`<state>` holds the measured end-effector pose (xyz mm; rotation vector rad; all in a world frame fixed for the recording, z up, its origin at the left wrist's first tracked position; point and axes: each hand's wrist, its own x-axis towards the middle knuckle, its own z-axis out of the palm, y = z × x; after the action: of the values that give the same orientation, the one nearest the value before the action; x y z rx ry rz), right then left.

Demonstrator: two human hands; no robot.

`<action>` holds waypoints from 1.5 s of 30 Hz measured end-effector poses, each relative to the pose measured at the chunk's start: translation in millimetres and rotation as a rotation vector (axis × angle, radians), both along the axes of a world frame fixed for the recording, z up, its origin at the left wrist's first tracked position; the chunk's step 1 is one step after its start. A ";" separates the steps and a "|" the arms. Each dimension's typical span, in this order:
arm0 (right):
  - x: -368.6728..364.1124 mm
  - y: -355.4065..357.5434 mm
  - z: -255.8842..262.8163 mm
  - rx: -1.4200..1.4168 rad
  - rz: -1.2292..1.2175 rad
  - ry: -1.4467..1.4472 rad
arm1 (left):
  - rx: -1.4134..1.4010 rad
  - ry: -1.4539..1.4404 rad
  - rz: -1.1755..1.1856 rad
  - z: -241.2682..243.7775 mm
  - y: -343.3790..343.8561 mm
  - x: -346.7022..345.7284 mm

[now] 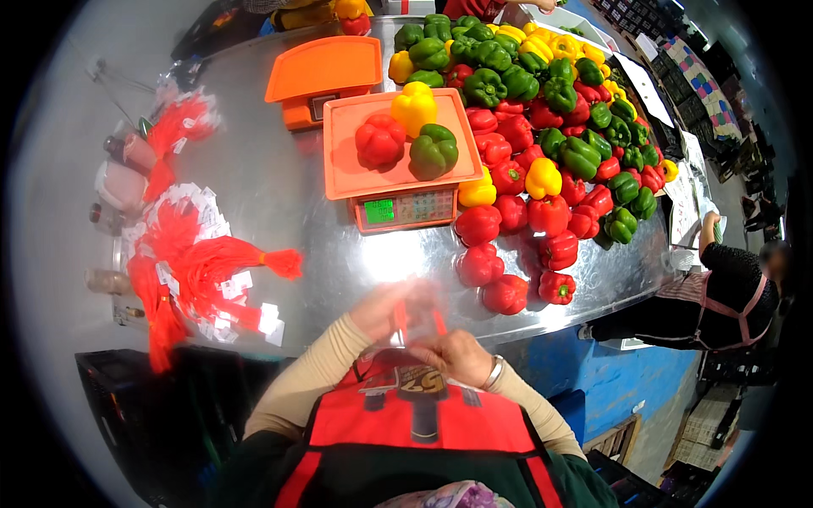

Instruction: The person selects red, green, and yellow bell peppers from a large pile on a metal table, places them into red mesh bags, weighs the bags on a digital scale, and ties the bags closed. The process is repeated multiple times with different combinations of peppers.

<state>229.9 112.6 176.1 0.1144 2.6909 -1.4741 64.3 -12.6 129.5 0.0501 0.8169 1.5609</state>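
Note:
My left hand (394, 308) and my right hand (454, 357) are close together over the near table edge, above my red apron. Between them stretches a red mesh bag (439, 321) with a pale tag; motion blur hides its exact shape. Beyond my hands stands an orange digital scale (406, 209) with its display lit green. On its tray rest three bell peppers: a red one (380, 140), a yellow one (414, 108) and a green one (434, 151). A metal band circles my right wrist.
Red mesh bags with white tags (219, 273) lie in bunches at left. A second orange scale (324, 70) stands farther back. Red, green and yellow bell peppers (549, 216) cover the steel table's (267, 190) right side. A person in an apron (718, 298) stands at right.

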 end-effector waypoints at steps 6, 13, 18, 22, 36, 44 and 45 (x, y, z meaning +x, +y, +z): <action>16.1 22.2 -23.7 0.105 -0.144 -0.176 | -0.159 0.774 0.451 70.0 -32.6 -93.9; -37.4 28.3 -84.2 0.179 0.229 0.180 | -0.162 1.105 0.571 111.1 -34.0 -110.4; -98.7 110.0 -24.5 0.123 -0.267 0.232 | -0.226 0.670 0.711 69.1 -41.1 -123.4; -152.2 213.8 -59.2 0.420 -0.608 0.403 | -0.509 0.592 0.791 -1.1 -19.9 -148.7; -176.4 197.2 -122.5 0.661 -0.582 0.062 | -0.377 0.852 0.846 -110.7 1.5 -174.1; -119.8 148.5 6.9 0.305 -0.780 0.221 | -0.549 1.473 0.800 -68.9 -38.8 -145.6; -112.2 141.5 9.5 0.188 -0.635 0.302 | -0.483 1.463 0.674 -33.2 -29.0 -120.4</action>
<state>117.7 254.2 185.6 0.9005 3.2215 -1.4462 -56.1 -41.6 96.3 0.6773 2.5363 1.7513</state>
